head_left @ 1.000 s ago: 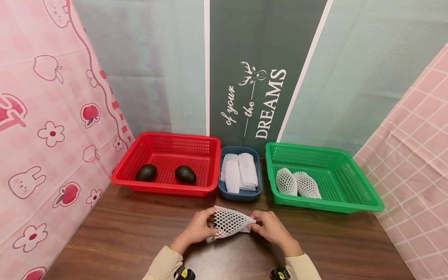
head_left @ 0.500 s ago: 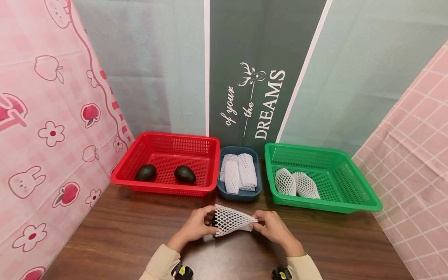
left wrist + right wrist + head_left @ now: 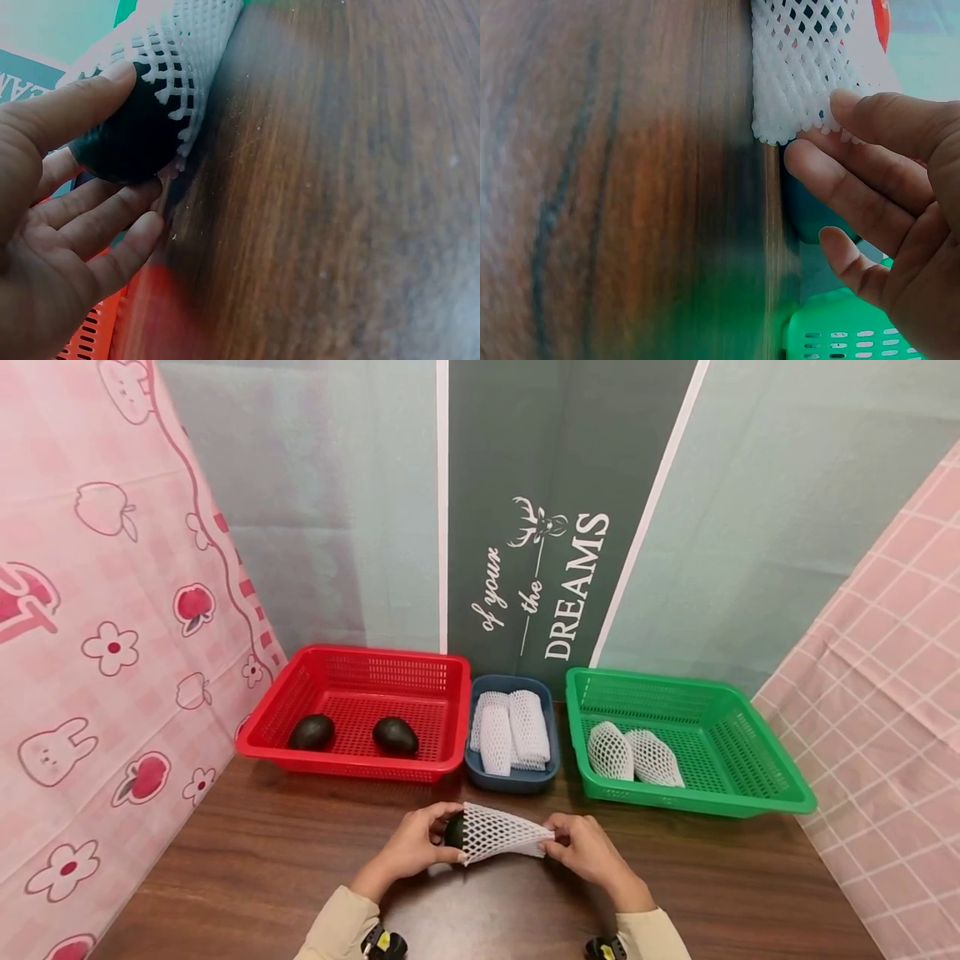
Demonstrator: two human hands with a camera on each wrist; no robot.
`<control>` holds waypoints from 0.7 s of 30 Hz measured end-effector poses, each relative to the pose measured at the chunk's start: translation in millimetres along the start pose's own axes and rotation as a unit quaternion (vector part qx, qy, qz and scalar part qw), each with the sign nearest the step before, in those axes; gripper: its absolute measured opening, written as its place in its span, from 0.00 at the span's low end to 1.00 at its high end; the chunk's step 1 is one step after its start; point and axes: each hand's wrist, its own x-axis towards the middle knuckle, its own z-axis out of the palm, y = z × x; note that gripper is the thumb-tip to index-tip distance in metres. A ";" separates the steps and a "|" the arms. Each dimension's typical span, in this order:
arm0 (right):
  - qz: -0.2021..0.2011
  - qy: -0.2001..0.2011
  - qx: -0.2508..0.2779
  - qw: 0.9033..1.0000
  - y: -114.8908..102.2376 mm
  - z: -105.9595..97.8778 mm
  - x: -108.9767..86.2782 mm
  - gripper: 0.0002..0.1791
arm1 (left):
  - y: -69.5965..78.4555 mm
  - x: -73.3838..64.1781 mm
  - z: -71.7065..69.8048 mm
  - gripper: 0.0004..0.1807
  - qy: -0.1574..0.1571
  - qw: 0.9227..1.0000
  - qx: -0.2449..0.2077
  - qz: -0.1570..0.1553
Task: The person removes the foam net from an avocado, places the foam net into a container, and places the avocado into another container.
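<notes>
A dark avocado (image 3: 454, 832) sits partly inside a white foam net sleeve (image 3: 501, 835) over the near middle of the table. My left hand (image 3: 412, 847) grips the avocado's bare end, thumb on one side and fingers round the other. In the left wrist view the net's open edge overlaps the dark avocado (image 3: 124, 146), whose rounded end sticks out. The narrow, flattened end of the sleeve is pinched between thumb and fingers of my right hand (image 3: 588, 853). In the right wrist view that end of the net (image 3: 791, 90) looks squeezed together.
At the back left, a red basket (image 3: 345, 765) has two bare avocados (image 3: 395, 736). Folded net sleeves (image 3: 529, 727) lie in a small blue bin (image 3: 513, 783) at the middle. Two net-wrapped fruits (image 3: 611, 752) rest in the green basket (image 3: 705, 800) on the right.
The left hand has shifted slightly left, and more of the avocado's dark end now shows outside the net. The right hand, still pinching the net's narrow end, has edged slightly right.
</notes>
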 end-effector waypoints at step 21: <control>0.038 -0.018 -0.036 0.998 -11.3 0.3 5.4 0.25 | 12.9 0.4 -8.8 0.36 0.007 0.999 0.044 0.027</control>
